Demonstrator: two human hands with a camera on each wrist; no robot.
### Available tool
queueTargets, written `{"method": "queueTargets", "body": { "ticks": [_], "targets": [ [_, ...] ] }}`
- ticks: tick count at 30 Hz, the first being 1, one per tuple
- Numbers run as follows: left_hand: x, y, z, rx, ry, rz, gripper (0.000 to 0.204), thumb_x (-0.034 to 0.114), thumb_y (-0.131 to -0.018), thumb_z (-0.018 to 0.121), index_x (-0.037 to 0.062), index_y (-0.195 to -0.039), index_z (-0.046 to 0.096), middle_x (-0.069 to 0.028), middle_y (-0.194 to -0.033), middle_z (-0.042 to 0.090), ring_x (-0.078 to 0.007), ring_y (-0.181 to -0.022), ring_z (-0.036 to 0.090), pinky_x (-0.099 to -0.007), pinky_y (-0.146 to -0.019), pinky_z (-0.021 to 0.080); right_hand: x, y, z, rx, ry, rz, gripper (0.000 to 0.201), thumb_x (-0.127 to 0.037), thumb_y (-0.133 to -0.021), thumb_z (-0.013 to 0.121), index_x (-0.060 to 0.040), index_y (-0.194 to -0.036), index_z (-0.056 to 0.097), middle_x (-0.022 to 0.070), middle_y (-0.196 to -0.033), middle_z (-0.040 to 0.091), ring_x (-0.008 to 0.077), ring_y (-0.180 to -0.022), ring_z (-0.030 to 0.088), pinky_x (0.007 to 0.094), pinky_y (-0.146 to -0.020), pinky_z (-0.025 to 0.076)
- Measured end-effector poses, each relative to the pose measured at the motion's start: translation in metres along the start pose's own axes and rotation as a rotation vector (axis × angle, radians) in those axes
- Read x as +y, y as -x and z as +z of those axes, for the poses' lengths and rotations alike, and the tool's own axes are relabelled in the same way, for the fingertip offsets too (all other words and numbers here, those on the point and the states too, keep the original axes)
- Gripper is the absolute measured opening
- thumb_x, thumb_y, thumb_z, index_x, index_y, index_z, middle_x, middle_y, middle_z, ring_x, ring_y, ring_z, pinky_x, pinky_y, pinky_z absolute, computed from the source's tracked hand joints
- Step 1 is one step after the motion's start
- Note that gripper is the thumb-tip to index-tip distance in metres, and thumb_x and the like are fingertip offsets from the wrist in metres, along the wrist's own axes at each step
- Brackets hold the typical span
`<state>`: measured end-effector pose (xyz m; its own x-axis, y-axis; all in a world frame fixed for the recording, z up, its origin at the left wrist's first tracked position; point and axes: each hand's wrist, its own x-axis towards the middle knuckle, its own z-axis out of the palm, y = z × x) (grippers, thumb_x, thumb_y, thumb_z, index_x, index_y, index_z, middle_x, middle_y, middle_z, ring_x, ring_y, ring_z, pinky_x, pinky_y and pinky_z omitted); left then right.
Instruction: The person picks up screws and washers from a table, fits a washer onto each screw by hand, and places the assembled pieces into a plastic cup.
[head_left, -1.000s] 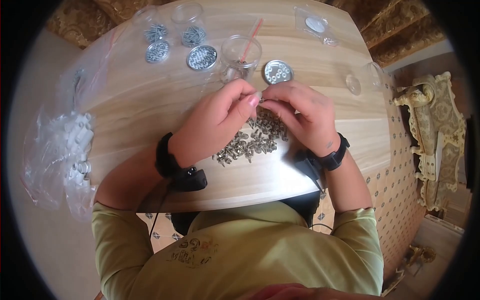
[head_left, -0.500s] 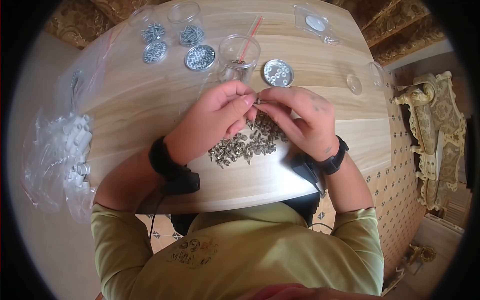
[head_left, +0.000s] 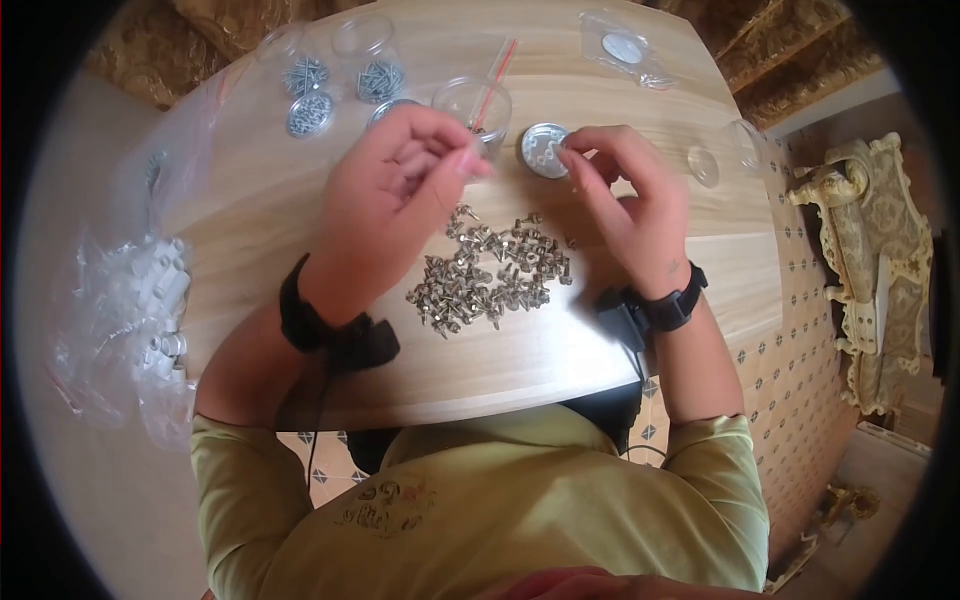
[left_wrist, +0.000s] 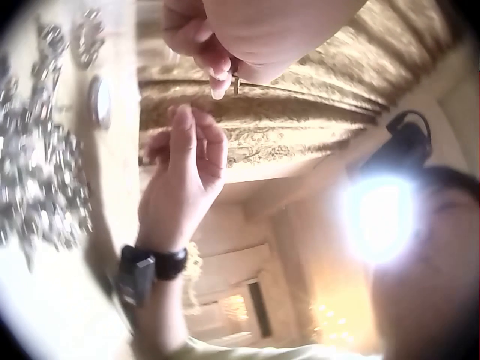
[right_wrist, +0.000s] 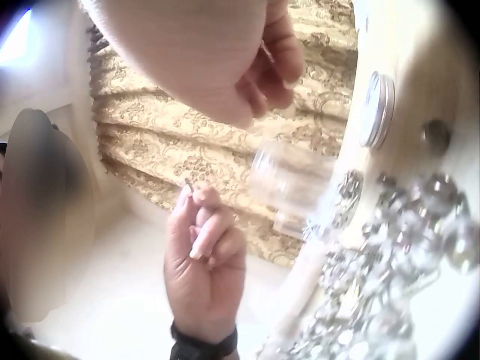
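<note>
My left hand (head_left: 385,195) is raised to the left of the pile, and its thumb and finger pinch a small brass-coloured screw (left_wrist: 237,84). Only the screw's shank shows below the fingertips. My right hand (head_left: 635,200) hovers at the near right side of a round metal lid (head_left: 540,168) with small pale nuts or washers in it. Its fingers are loosely bent, thumb and forefinger tips close together, and nothing shows between them in the right wrist view. Below and between both hands a loose pile of small metal screws (head_left: 490,280) lies on the wooden table (head_left: 680,310).
Behind the hands stands a clear jar (head_left: 495,105) with a red-edged plastic strip in it. Clear jars of screws (head_left: 380,80) and a lid of small fasteners (head_left: 310,115) are at back left. A bag of white fittings (head_left: 150,290) lies at the left edge.
My hands have come apart from their meeting point over the pile. The left moved up and left with the screw; the right moved up and right to the lid.
</note>
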<state>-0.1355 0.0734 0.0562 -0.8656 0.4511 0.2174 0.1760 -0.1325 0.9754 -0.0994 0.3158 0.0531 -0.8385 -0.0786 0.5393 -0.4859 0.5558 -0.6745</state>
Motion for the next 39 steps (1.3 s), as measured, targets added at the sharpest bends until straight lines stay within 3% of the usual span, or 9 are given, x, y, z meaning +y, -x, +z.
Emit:
{"method": "queueTargets", "body": {
  "ticks": [4, 7, 9, 20, 23, 25, 28, 34, 39],
  "targets": [
    [0.008, -0.014, -0.012, 0.141, -0.648, 0.278, 0.016, 0.005, -0.099, 0.069, 0.0008, -0.114, 0.065, -0.0070, -0.095, 0.070, -0.0091, -0.070, 0.057, -0.0248, -0.063, 0.048, 0.032, -0.001, 0.002, -0.108, 0.131, 0.203, 0.015, -0.006, -0.093, 0.072, -0.0038, -0.108, 0.070, 0.0127, -0.097, 0.072, 0.0272, -0.076, 0.068, 0.0331, -0.070, 0.056],
    [0.012, -0.024, -0.008, 0.151, -0.794, 0.358, 0.017, 0.004, -0.094, 0.073, 0.0012, -0.110, 0.068, -0.0072, -0.096, 0.067, -0.0124, -0.068, 0.056, -0.0272, -0.063, 0.047, 0.034, -0.001, 0.006, -0.137, 0.185, 0.111, 0.017, -0.004, -0.092, 0.075, -0.0034, -0.110, 0.072, 0.0079, -0.095, 0.073, 0.0175, -0.076, 0.066, 0.0285, -0.069, 0.054],
    [0.009, -0.023, -0.011, 0.159, -0.800, 0.355, 0.020, 0.003, -0.093, 0.074, 0.0015, -0.112, 0.068, -0.0069, -0.098, 0.066, -0.0137, -0.067, 0.055, -0.0279, -0.064, 0.048, 0.023, -0.003, 0.008, -0.207, 0.104, 0.126, 0.014, -0.005, -0.089, 0.074, -0.0025, -0.103, 0.071, 0.0141, -0.094, 0.071, 0.0304, -0.081, 0.068, 0.0369, -0.073, 0.056],
    [-0.010, 0.007, -0.002, 0.009, -0.698, 0.564, 0.024, 0.002, -0.092, 0.069, 0.0051, -0.116, 0.064, -0.0062, -0.104, 0.065, -0.0150, -0.067, 0.058, -0.0291, -0.061, 0.049, 0.031, 0.003, -0.002, -0.579, 0.115, -0.016, 0.016, 0.000, -0.089, 0.075, -0.0025, -0.105, 0.071, 0.0114, -0.098, 0.065, 0.0218, -0.087, 0.067, 0.0336, -0.075, 0.053],
    [-0.013, 0.015, 0.006, -0.150, -0.627, 0.432, 0.026, -0.005, -0.093, 0.067, 0.0023, -0.117, 0.062, -0.0074, -0.108, 0.064, -0.0066, -0.064, 0.048, -0.0217, -0.058, 0.039, 0.025, 0.003, -0.001, -0.493, 0.074, -0.062, 0.016, 0.000, -0.090, 0.074, -0.0021, -0.105, 0.069, 0.0110, -0.095, 0.065, 0.0212, -0.080, 0.065, 0.0336, -0.071, 0.052],
    [-0.004, 0.020, 0.013, -0.166, -0.511, -0.012, 0.024, -0.002, -0.097, 0.064, 0.0027, -0.120, 0.060, -0.0046, -0.106, 0.065, -0.0053, -0.067, 0.050, -0.0215, -0.060, 0.041, 0.010, 0.000, -0.006, -0.446, 0.038, 0.022, 0.015, 0.000, -0.090, 0.075, -0.0013, -0.103, 0.069, 0.0104, -0.092, 0.067, 0.0200, -0.073, 0.064, 0.0328, -0.068, 0.052],
    [-0.021, 0.022, 0.016, -0.129, -0.267, -0.148, 0.019, 0.003, -0.104, 0.060, 0.0021, -0.123, 0.058, -0.0007, -0.100, 0.065, -0.0038, -0.068, 0.050, -0.0203, -0.061, 0.042, -0.007, -0.001, -0.008, -0.416, 0.022, 0.111, 0.014, -0.004, -0.088, 0.076, -0.0053, -0.100, 0.068, 0.0104, -0.090, 0.067, 0.0299, -0.081, 0.066, 0.0368, -0.071, 0.054],
    [-0.026, 0.017, 0.018, -0.197, 0.123, -0.358, 0.019, 0.016, -0.110, 0.053, 0.0030, -0.122, 0.059, -0.0017, -0.104, 0.067, -0.0034, -0.071, 0.051, -0.0188, -0.061, 0.041, -0.001, 0.004, 0.007, -0.239, -0.005, -0.222, 0.018, -0.006, -0.085, 0.080, -0.0066, -0.102, 0.072, 0.0071, -0.091, 0.067, 0.0268, -0.079, 0.066, 0.0351, -0.070, 0.054],
    [-0.018, 0.009, 0.009, -0.286, 0.196, -0.538, 0.020, 0.018, -0.110, 0.054, 0.0032, -0.120, 0.061, -0.0012, -0.105, 0.068, -0.0022, -0.073, 0.051, -0.0181, -0.060, 0.039, -0.001, 0.005, 0.010, -0.244, -0.042, -0.200, 0.020, -0.005, -0.084, 0.081, -0.0059, -0.102, 0.072, 0.0070, -0.094, 0.066, 0.0261, -0.080, 0.066, 0.0348, -0.071, 0.055]
  ]
}}
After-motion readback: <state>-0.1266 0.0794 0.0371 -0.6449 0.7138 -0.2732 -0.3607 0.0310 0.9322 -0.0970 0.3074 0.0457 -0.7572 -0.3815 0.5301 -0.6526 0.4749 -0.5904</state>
